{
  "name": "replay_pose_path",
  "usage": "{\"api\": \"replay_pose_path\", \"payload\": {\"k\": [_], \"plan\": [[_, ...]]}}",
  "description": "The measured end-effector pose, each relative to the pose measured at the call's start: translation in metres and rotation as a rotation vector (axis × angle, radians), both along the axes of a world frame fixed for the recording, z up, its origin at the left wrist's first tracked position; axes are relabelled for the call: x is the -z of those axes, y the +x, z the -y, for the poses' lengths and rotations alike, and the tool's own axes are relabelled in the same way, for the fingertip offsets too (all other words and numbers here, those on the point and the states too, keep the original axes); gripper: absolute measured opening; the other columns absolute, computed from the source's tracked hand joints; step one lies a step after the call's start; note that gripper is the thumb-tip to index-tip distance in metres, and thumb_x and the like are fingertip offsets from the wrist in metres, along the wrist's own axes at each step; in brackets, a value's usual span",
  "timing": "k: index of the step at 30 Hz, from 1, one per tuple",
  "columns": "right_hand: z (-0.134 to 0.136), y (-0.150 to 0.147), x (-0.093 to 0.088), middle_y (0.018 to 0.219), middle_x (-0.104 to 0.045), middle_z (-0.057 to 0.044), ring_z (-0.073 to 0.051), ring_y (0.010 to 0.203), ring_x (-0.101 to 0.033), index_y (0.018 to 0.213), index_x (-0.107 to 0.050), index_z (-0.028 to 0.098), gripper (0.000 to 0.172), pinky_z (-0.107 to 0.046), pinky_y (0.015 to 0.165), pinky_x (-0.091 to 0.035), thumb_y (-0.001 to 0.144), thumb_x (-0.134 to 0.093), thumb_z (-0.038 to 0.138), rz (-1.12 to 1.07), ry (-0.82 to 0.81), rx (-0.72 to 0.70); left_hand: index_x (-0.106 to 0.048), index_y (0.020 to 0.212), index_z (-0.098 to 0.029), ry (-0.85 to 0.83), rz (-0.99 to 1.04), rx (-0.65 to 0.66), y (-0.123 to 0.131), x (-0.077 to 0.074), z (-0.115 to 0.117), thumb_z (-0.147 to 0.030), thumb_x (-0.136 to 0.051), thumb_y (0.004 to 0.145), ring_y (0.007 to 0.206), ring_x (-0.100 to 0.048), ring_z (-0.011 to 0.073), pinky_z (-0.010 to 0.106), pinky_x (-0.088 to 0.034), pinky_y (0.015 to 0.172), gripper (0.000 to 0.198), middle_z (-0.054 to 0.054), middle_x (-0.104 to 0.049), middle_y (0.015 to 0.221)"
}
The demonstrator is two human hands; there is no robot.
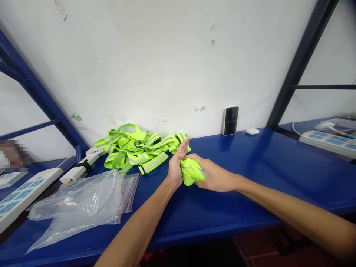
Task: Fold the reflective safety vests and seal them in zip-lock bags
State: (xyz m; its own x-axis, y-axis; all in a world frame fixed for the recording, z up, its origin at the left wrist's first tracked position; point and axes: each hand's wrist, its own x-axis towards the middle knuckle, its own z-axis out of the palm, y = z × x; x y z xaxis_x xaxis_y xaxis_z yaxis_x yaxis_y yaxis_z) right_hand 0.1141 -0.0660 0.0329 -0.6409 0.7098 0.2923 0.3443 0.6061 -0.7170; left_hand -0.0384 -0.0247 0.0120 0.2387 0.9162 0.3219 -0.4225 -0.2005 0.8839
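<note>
A neon yellow-green reflective strap [192, 171], wound into a compact bundle, is between my hands above the blue tabletop. My right hand [213, 173] is closed around its right side. Against the bundle's left side rests the palm of my left hand [176, 165], its fingers stretched out and pointing up and away. Just behind my left hand lies a loose, tangled pile of similar reflective straps [136, 146], with grey stripes and black buckles.
Clear zip bags [80, 200] lie at the left, beside a small white fan [83, 167] and a power strip [25, 194]. A small black-screened device [230, 121] leans against the wall, near a white oval case [252, 131]. Another power strip [328, 142] sits at far right.
</note>
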Motion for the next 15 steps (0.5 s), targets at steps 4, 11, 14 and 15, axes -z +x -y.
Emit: {"api": "replay_pose_path", "payload": {"k": [4, 11, 14, 15], "plan": [[-0.001, 0.001, 0.006, 0.103, -0.062, -0.004, -0.019, 0.083, -0.061, 0.129, -0.042, 0.023, 0.066, -0.027, 0.068, -0.044, 0.067, -0.056, 0.004, 0.061, 0.114, 0.067, -0.061, 0.123, -0.019, 0.002, -0.026, -0.026, 0.007, 0.005, -0.002, -0.035, -0.036, 0.087, 0.141, -0.033, 0.0253, 0.043, -0.019, 0.118, 0.047, 0.005, -0.051, 0.142], [-0.012, -0.001, 0.009, 0.095, -0.06, 0.0, -0.015, 0.077, -0.057, 0.121, -0.042, 0.022, 0.063, -0.026, 0.068, -0.045, 0.064, -0.06, 0.005, -0.221, -0.041, 0.067, -0.056, 0.126, -0.021, 0.42, -0.575, -0.422, -0.026, -0.038, 0.035, -0.034, -0.041, 0.093, 0.137, -0.038, 0.0245, 0.042, -0.025, 0.116, 0.039, 0.007, -0.052, 0.138], [-0.023, -0.005, 0.007, 0.099, -0.058, -0.001, -0.016, 0.081, -0.056, 0.121, -0.043, 0.021, 0.063, -0.026, 0.07, -0.047, 0.062, -0.063, 0.007, -0.329, -0.168, 0.036, -0.05, 0.135, -0.029, 0.691, -1.164, -0.357, -0.095, -0.071, 0.075, -0.037, -0.054, 0.088, 0.146, -0.021, 0.0273, 0.047, -0.018, 0.119, 0.048, 0.003, -0.038, 0.151], [-0.027, -0.007, 0.007, 0.097, -0.058, -0.001, -0.015, 0.079, -0.056, 0.12, -0.043, 0.02, 0.063, -0.026, 0.067, -0.047, 0.062, -0.064, 0.008, -0.348, -0.216, 0.031, -0.048, 0.137, -0.032, 0.695, -1.342, -0.323, -0.123, -0.08, 0.087, -0.038, -0.057, 0.087, 0.146, -0.022, 0.028, 0.048, -0.02, 0.119, 0.051, 0.002, -0.037, 0.152]]}}
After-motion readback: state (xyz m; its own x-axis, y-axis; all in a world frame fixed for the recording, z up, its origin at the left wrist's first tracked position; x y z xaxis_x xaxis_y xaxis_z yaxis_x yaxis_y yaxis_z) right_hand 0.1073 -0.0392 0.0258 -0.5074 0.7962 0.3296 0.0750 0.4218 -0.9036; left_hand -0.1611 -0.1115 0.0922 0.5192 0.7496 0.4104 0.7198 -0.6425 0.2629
